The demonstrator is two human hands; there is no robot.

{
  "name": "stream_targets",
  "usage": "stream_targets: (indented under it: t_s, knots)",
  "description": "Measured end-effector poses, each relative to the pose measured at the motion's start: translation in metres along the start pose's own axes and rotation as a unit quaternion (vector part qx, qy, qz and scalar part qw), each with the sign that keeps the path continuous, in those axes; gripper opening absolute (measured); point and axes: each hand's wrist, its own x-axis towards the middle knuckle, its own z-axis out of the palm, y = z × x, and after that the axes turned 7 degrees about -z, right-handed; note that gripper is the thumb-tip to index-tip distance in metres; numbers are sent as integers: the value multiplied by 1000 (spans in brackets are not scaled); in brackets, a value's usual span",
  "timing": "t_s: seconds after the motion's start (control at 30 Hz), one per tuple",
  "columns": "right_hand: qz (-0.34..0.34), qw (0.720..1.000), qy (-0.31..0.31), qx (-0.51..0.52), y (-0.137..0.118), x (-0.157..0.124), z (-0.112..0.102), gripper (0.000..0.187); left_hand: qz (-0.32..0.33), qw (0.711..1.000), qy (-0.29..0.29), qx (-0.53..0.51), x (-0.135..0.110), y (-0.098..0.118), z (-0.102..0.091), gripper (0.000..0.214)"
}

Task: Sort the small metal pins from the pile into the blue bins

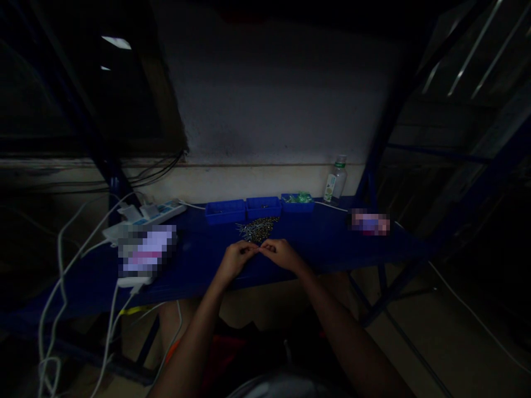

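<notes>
My left hand (235, 258) and my right hand (281, 253) meet fingertip to fingertip over the blue table (323, 243), both pinched closed on something too small to name in the dim light. Just beyond them lies a pile of small metal parts (258, 227). Behind the pile stand three blue trays in a row (260, 208); the right one holds greenish pieces.
A white power strip (151, 213) with plugs and white cables sits at the back left, a blurred device (146, 251) in front of it. A plastic bottle (335, 182) stands at the back right, another blurred object (369, 222) nearby. Dark blue shelf posts frame both sides.
</notes>
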Motion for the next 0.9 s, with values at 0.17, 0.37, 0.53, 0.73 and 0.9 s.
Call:
stream_targets:
  t_s: [0.17,0.37,0.53,0.73,0.9]
  knots:
    - [-5,1000,-4,16,3,1,0,20,1,1000,-6,-1,-1,2,1,28]
    - [16,997,48,59,6,3,0,20,-38,999,20,-19,-1,4,0,30]
    - [4,999,28,35,7,2,2,18,-31,998,20,-41,-3,4,-1,27]
    - [-40,997,-21,-57,6,2,3,11,17,1000,-6,-23,-5,9,0,26]
    - [-21,999,30,-4,5,3,3,13,-9,999,42,-5,-2,4,-1,28]
